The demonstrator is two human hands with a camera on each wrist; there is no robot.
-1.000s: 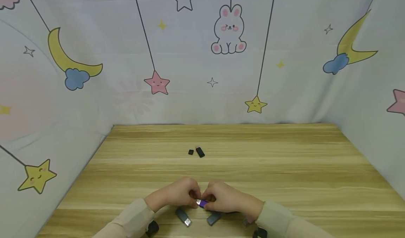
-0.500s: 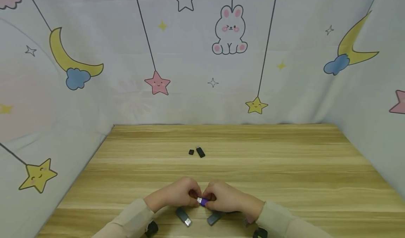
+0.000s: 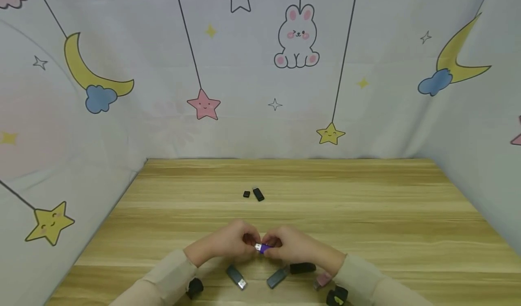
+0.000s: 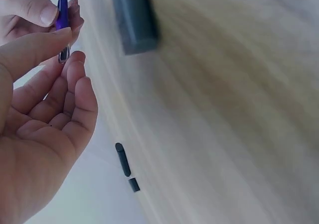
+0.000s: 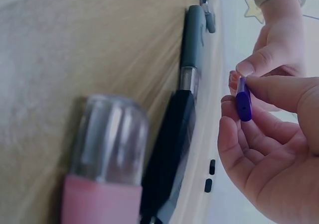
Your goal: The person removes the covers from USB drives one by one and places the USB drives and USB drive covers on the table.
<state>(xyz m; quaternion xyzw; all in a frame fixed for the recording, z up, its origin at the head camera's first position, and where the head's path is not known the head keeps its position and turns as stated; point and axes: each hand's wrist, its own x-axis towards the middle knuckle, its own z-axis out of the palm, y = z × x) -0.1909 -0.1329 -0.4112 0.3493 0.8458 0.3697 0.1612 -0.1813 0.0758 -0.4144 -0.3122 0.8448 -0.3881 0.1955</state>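
A purple USB flash drive (image 3: 265, 248) with a silver plug is held between both hands, above the near part of the table. My left hand (image 3: 235, 240) pinches at the plug end with thumb and fingers. From the other side my right hand (image 3: 292, 243) pinches the purple body, its thumb and forefinger covering part of it. In the left wrist view the purple drive (image 4: 63, 15) points lengthwise from one hand to the other. Seen from the right wrist, the rounded purple end of the drive (image 5: 243, 107) shows between the right thumb and fingers.
Below the hands lie a grey flash drive (image 3: 236, 277), a second grey one (image 3: 277, 278), a long black piece (image 3: 302, 268) and a pink flash drive (image 3: 323, 279). Farther back are a black flash drive (image 3: 258, 194) and its small cap (image 3: 246, 194). Printed cloth (image 3: 244, 129) walls the wooden table (image 3: 366, 197).
Both hands, still holding the purple flash drive, have shifted slightly up and forward. More of the long black piece and the pink drive shows beneath the right forearm.
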